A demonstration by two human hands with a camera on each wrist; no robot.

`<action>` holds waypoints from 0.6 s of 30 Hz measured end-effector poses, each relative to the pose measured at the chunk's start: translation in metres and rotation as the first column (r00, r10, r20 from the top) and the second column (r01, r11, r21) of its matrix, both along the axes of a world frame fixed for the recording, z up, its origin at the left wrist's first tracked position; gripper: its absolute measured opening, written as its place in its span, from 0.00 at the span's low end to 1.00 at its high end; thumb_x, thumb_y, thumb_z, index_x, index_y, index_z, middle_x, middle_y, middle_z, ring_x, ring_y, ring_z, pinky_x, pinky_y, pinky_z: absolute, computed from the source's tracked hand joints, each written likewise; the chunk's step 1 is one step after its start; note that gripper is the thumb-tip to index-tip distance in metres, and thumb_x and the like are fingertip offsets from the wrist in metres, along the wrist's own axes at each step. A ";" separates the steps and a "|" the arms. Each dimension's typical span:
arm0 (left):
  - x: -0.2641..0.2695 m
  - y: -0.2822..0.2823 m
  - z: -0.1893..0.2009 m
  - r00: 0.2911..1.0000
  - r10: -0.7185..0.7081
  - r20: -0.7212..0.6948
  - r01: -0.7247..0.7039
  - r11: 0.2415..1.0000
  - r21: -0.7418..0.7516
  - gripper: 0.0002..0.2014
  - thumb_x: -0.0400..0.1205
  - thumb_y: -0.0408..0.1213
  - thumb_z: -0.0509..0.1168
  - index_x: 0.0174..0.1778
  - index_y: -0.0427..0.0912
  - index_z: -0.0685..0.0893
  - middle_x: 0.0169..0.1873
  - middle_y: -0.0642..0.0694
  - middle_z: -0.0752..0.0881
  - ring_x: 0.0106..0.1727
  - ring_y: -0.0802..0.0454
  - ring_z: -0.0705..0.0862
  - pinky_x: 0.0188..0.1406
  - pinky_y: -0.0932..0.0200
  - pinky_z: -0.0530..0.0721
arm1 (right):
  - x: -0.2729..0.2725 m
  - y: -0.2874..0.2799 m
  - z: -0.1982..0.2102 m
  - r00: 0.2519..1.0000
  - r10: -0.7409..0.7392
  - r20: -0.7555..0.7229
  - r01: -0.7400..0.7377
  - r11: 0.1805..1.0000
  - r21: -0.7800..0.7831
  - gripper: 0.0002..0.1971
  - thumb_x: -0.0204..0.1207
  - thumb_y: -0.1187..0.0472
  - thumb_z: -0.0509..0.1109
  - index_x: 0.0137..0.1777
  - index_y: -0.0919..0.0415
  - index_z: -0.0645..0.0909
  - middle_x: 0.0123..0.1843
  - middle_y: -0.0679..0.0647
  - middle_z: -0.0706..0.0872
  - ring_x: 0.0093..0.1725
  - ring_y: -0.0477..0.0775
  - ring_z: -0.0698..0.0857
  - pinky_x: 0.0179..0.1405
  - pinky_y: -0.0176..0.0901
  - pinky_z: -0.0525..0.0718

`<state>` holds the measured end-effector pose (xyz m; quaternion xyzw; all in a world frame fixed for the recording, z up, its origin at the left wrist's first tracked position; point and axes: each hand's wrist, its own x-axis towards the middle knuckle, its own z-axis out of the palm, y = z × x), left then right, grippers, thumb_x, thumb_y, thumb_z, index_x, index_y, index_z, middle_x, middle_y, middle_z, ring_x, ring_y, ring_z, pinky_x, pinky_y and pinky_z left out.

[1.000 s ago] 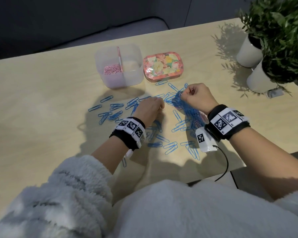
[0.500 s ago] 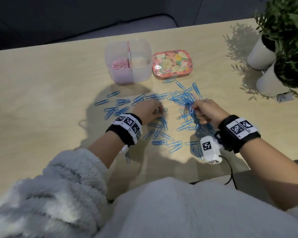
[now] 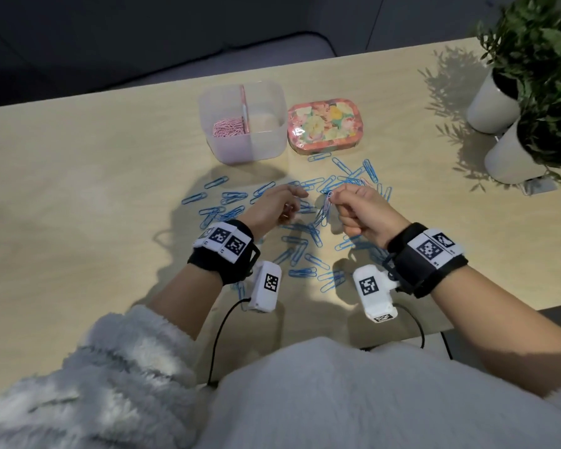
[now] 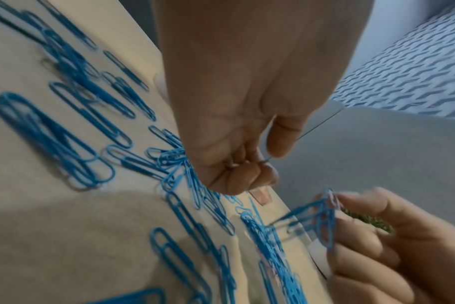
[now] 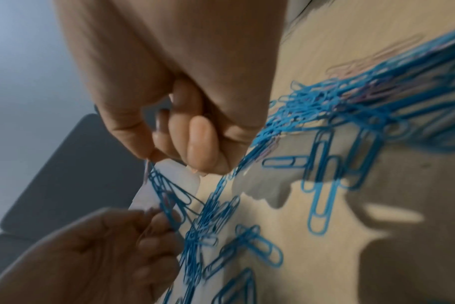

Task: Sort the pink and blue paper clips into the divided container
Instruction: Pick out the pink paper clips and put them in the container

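Our left hand (image 4: 237,115) curls its fingers (image 4: 244,174) over blue paper clips (image 4: 73,131) littering the worktop (image 4: 73,230); at five o'clock, our right hand (image 4: 392,242) pinches a tangled bunch (image 4: 322,220).

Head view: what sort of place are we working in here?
Probably a home or office desk: a light wooden table, two potted plants in white pots at its far right, and what looks like a dark sofa behind it.
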<state>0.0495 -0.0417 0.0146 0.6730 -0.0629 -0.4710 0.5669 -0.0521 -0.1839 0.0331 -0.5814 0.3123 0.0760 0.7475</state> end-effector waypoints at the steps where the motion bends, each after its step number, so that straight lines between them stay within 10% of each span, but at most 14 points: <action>1: -0.001 0.001 0.002 0.999 -0.033 -0.011 0.033 0.999 0.001 0.06 0.77 0.36 0.58 0.40 0.45 0.80 0.27 0.50 0.74 0.19 0.61 0.71 0.23 0.66 0.67 | 0.003 0.005 0.000 1.000 -0.016 0.003 0.016 1.000 0.009 0.15 0.78 0.69 0.59 0.30 0.56 0.69 0.13 0.43 0.60 0.12 0.42 0.54 0.16 0.28 0.52; 7: -0.013 0.015 0.005 0.818 -0.276 0.505 0.251 0.961 0.117 0.09 0.82 0.38 0.63 0.43 0.35 0.84 0.23 0.53 0.69 0.20 0.66 0.68 0.23 0.74 0.66 | 0.013 0.021 -0.002 0.997 -0.074 0.004 0.074 0.997 -0.003 0.11 0.78 0.69 0.59 0.35 0.59 0.74 0.12 0.43 0.61 0.11 0.41 0.54 0.13 0.23 0.55; 13: -0.019 0.032 0.003 0.692 -0.377 0.616 0.284 0.926 0.248 0.10 0.82 0.38 0.62 0.38 0.37 0.80 0.24 0.55 0.70 0.25 0.60 0.67 0.26 0.67 0.65 | 0.030 0.017 -0.002 0.973 -0.225 -0.043 0.222 0.973 -0.070 0.13 0.76 0.67 0.56 0.30 0.58 0.69 0.11 0.44 0.64 0.12 0.44 0.57 0.15 0.25 0.53; 18: -0.021 0.059 -0.006 0.743 -0.325 0.585 0.149 0.933 0.329 0.10 0.81 0.40 0.61 0.34 0.44 0.77 0.24 0.54 0.72 0.28 0.55 0.70 0.32 0.57 0.67 | 0.082 0.013 0.023 0.993 -0.115 0.013 0.116 0.990 -0.084 0.11 0.74 0.70 0.59 0.30 0.62 0.71 0.19 0.51 0.78 0.14 0.44 0.68 0.12 0.28 0.59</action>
